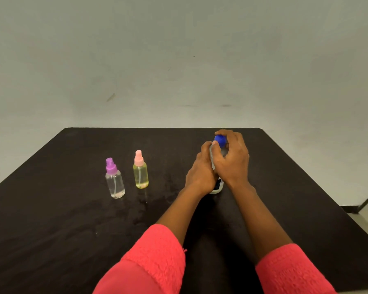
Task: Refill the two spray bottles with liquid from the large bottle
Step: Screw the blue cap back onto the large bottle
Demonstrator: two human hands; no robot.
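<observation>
Gripping the large bottle [218, 185] round its body, my left hand [200, 175] steadies it; my right hand [232, 160] curls its fingers round the blue cap [220, 140] on top. I judge it light, slick, squeezable.

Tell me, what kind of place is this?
Probably a bare indoor room: plain pale wall, dark table bearing a purple-capped spray bottle, pink-capped spray bottle and large bottle.

Upright row: purple-capped spray bottle [114, 181], pink-capped spray bottle [140, 174], blue-capped large bottle [218, 186]

spray bottles [140, 175] left of large bottle [218, 184], on table [72, 230]
</observation>
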